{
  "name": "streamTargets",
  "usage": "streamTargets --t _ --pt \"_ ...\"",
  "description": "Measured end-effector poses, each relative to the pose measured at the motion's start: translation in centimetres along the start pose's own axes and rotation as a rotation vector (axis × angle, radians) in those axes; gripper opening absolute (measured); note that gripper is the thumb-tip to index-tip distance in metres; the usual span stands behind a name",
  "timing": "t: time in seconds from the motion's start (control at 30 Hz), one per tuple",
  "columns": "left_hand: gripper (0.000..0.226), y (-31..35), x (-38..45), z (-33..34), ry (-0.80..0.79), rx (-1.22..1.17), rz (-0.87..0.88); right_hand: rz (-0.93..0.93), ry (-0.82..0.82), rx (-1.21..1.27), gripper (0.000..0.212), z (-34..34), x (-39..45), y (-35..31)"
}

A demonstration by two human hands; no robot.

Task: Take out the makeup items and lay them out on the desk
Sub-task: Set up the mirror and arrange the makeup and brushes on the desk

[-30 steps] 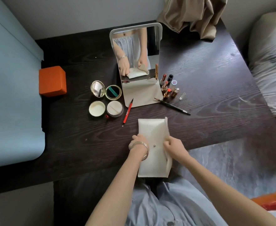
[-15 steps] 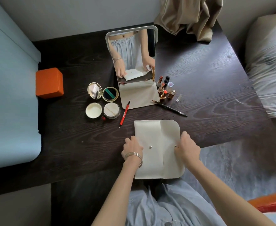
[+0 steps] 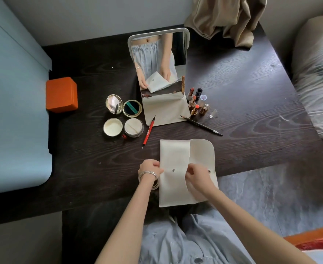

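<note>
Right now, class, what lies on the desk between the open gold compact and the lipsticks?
The head view shows the standing mirror, whose cream base fills the stretch between the open gold compact and the lipsticks.

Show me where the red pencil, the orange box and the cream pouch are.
red pencil point(image 3: 148, 132), head view, middle of its red barrel.
orange box point(image 3: 61, 94), head view, centre of its top face.
cream pouch point(image 3: 174, 159), head view, front panel above the snap.

Soft, dim daylight, faint sheen on the dark desk point(image 3: 242, 88), wide-angle bending and slight blur at edges
</note>
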State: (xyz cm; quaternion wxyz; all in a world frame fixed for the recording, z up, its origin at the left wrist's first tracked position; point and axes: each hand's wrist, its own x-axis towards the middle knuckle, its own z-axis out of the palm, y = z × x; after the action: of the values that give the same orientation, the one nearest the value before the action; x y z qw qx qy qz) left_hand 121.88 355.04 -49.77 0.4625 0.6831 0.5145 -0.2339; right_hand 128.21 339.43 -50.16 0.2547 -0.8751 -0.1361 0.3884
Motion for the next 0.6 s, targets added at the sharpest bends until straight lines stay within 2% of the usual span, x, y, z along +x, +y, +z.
streamTargets --t 0.07,0.17,0.23,0.3,0.47,0.6 --pt "0.025 -0.3 0.4 -0.3 -0.06 -0.141 -0.025 0.048 -0.078 0.155 0.022 0.0 -0.3 -1.4" --pt "0.028 -0.5 0.4 -0.6 -0.12 -0.292 -0.049 0.191 -0.217 0.7 0.025 0.1 -1.0 -2.8" --pt "0.027 -0.6 0.4 -0.4 -0.127 -0.322 -0.045 0.27 -0.248 0.981 0.028 0.2 -1.1 -2.7" --pt "0.026 -0.6 0.3 -0.2 -0.125 -0.342 -0.045 0.302 -0.264 1.157 0.031 0.1 -0.9 -2.1" --pt "0.029 -0.9 0.0 -0.1 -0.157 -0.512 -0.063 0.287 -0.4 1.179 0.026 0.3 -0.9 -1.4" --pt "0.024 -0.4 -0.3 0.1 -0.189 -0.549 -0.032 0.277 -0.36 1.077 0.015 0.1 -0.3 -2.2"
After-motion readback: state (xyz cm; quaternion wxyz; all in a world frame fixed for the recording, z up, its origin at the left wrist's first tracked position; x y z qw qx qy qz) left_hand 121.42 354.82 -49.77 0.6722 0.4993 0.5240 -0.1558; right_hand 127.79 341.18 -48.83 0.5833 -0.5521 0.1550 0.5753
